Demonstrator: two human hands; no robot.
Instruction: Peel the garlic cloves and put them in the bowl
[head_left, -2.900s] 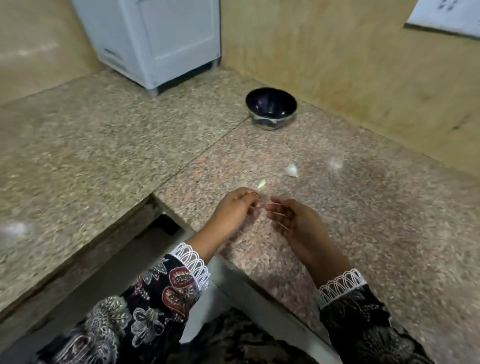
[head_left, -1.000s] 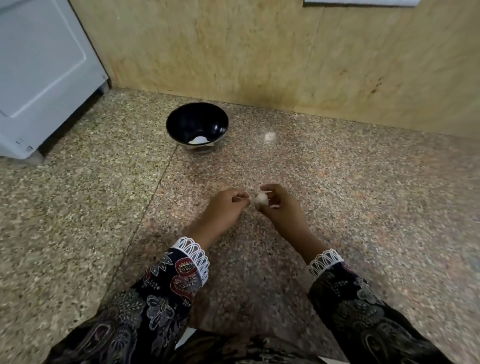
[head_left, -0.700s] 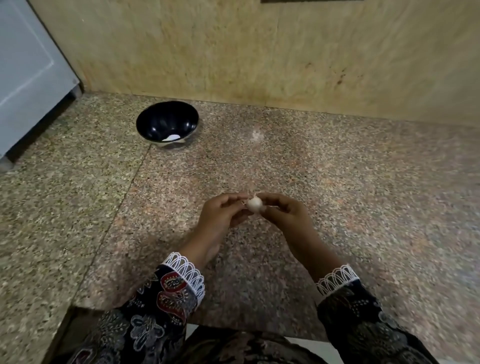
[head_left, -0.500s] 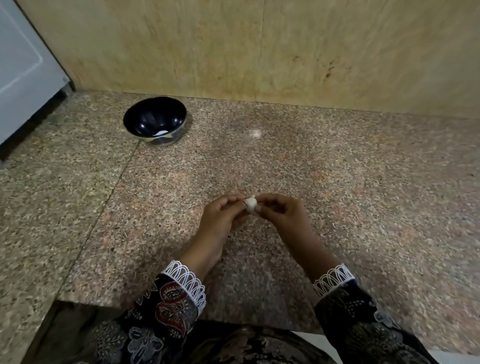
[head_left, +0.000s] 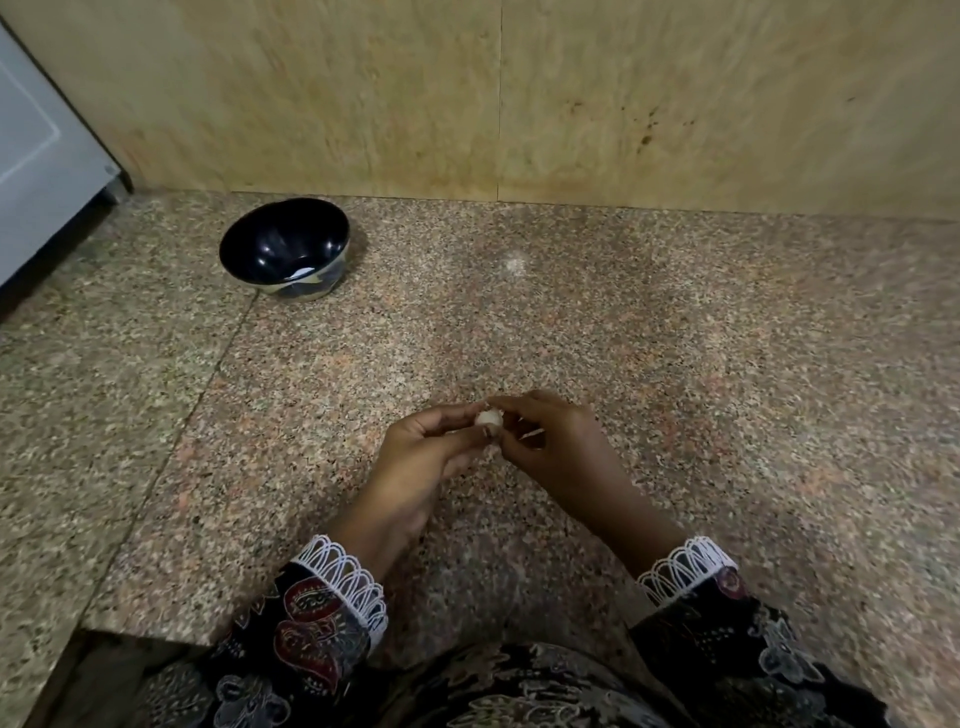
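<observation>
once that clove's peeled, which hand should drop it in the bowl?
Left, probably. The bowl sits far-left on the counter, on the left hand's side. Both hands pinch the garlic clove; the right hand would have to cross over.

One bowl (head_left: 284, 248), perhaps two cloves (head_left: 489, 419).

Speckled pink-and-grey granite countertop (head_left: 675, 364): fills the lower frame, with a straight seam (head_left: 208, 384) running diagonally at left. Tan mottled stone-look wall panelling (head_left: 363, 93): rises behind the counter, one vertical joint (head_left: 500, 98) near centre, dark spots at right. Pale grey-white cabinet with recessed panel (head_left: 36, 171): far left, standing on the counter. Light: soft and even.
</observation>
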